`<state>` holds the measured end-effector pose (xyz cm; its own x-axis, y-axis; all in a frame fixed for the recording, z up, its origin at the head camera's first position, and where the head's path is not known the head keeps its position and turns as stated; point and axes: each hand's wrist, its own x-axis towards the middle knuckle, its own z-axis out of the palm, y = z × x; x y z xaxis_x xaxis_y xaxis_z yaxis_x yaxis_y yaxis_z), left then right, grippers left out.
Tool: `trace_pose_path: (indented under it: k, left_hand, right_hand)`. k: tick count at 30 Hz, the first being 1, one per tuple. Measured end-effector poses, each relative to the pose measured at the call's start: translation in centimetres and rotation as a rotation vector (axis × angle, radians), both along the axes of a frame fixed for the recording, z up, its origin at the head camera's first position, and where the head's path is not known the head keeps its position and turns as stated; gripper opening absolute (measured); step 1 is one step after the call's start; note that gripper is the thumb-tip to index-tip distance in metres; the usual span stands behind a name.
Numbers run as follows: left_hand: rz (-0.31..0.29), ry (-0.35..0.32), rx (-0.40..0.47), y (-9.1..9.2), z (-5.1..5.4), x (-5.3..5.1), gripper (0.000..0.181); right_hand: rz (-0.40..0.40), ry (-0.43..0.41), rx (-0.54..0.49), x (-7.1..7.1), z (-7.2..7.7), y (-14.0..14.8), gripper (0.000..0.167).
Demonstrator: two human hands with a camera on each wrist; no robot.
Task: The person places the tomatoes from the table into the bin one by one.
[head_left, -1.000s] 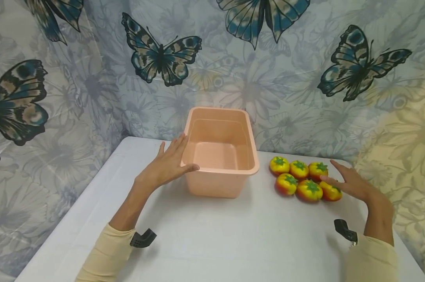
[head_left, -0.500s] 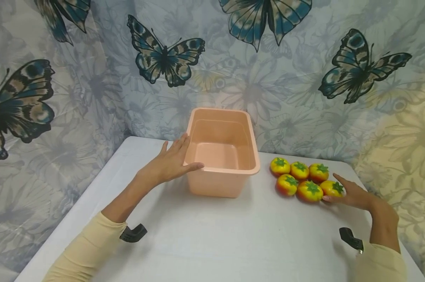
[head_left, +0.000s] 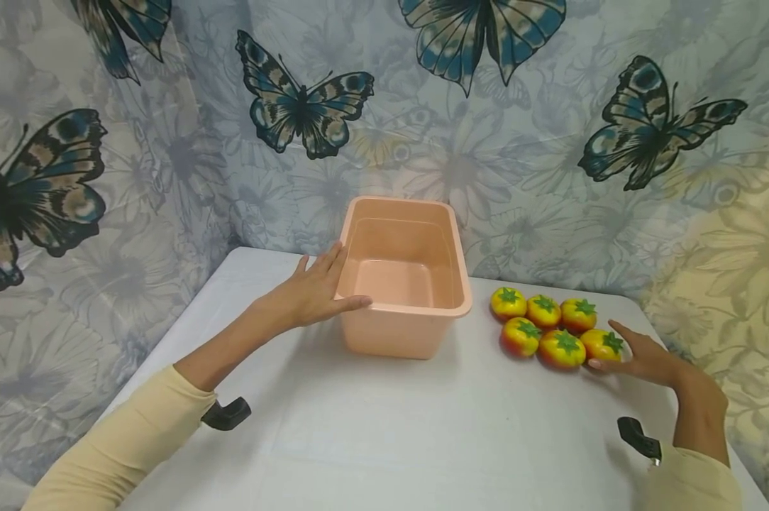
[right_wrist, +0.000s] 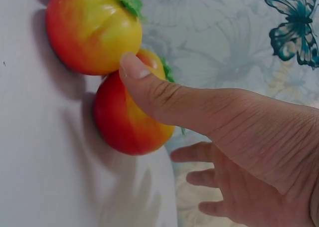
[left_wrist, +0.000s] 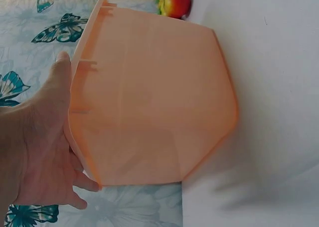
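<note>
A peach plastic tub point(head_left: 391, 333) stands upright at the back middle of the table. My left hand point(head_left: 311, 291) lies along its left rim with fingers extended; in the left wrist view the hand point(left_wrist: 42, 147) touches the rim edge from outside. At the right, several yellow-and-red tomatoes point(head_left: 561, 349) with green leafy tops sit in two rows. My right hand point(head_left: 646, 360) is at the front-right tomato point(head_left: 594, 345), thumb over its near side. In the right wrist view, the thumb crosses that tomato point(right_wrist: 112, 117) while the other fingers stay spread and loose beyond it.
White cloth covers the table point(head_left: 384, 426), whose back edge meets a curtain point(head_left: 518, 234) printed with butterflies and flowers. The tub stands left of the tomatoes. A black wrist device point(head_left: 227, 414) is on the left sleeve, another wrist device point(head_left: 640, 438) on the right.
My right hand has come down and toward me, from above the right-hand tomatoes to beside the front-right one. The left hand stays on the tub rim while its forearm swings left.
</note>
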<state>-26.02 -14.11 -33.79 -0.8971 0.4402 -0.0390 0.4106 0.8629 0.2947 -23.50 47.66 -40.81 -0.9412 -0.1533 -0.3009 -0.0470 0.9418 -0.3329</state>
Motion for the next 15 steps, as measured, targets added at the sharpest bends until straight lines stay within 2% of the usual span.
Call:
trace_pose_path:
  k: [15]
  left_hand:
    - [0.011, 0.001, 0.004, 0.1, 0.0, 0.0, 0.117]
  right_hand:
    - [0.014, 0.056, 0.012, -0.1, -1.2, 0.1, 0.102]
